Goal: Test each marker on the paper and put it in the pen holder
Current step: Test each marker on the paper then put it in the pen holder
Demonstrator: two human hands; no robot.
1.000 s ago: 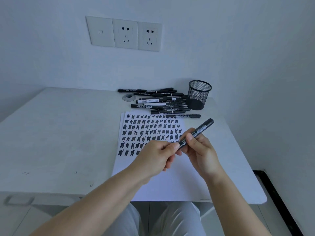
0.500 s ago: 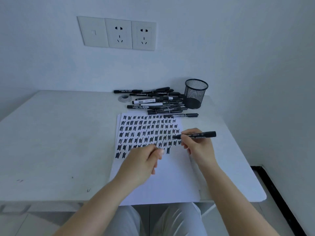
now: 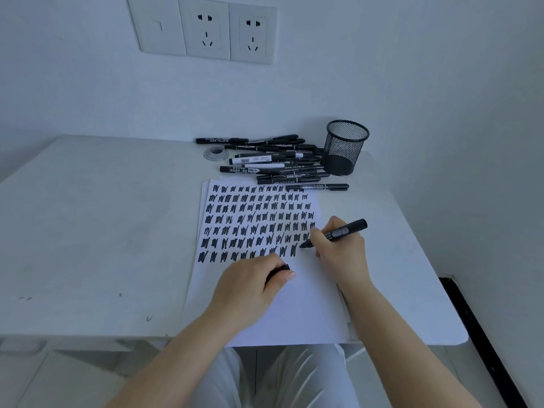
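The right grip pinches an uncapped marker, tip at the paper beside the last scribble; the left grip curls round its cap. The pen holder looks empty, and a pile of markers on the surface waits, so most remains.

Paper lies on table, right of table's middle, near edge reaching table's front edge. Marker pile behind paper, toward table's back edge. Pen holder upright just right of pile, near back right corner. Single marker across paper's far right corner. Ring left of pile. Right hand over paper's right edge, marker in it, tip at paper. Left hand on paper's middle, cap in fingers. Sockets on wall behind table.
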